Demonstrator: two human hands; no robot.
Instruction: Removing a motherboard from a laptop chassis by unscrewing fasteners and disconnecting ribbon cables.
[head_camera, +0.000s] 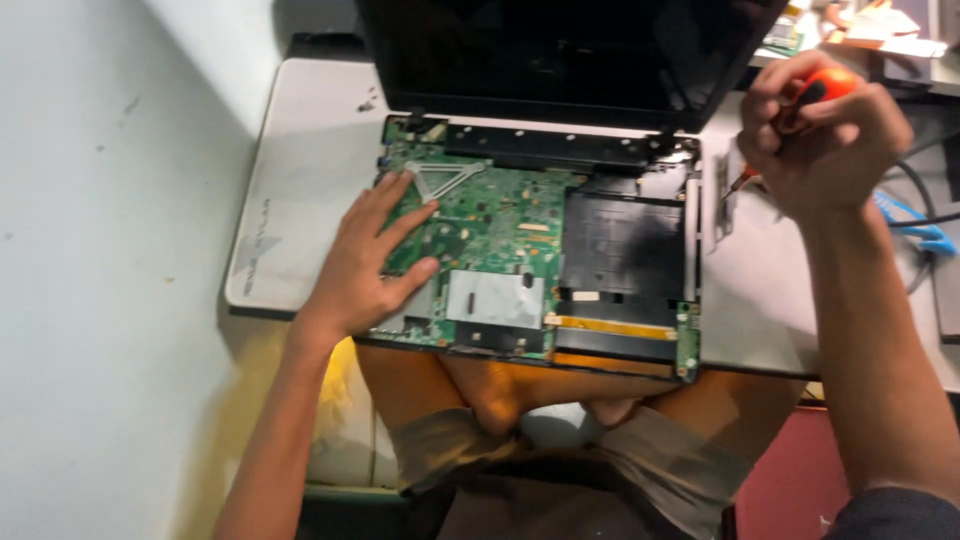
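Slippage is my worry: right hand (825, 135) clenches an orange screwdriver (800, 105), tip beside the laptop (560, 270). Left hand (375, 260) presses flat and empty on the bare green board (500, 215), which a skidding tip could gouge.

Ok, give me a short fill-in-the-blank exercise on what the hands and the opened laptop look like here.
1. The left hand lies flat on the ____ circuit board of the opened laptop.
2. The right hand grips a screwdriver with an ____ handle.
3. The screwdriver's tip points at the laptop's ____ edge.
4. The laptop's screen is ____ and unlit.

Missing words: green; orange; right; dark
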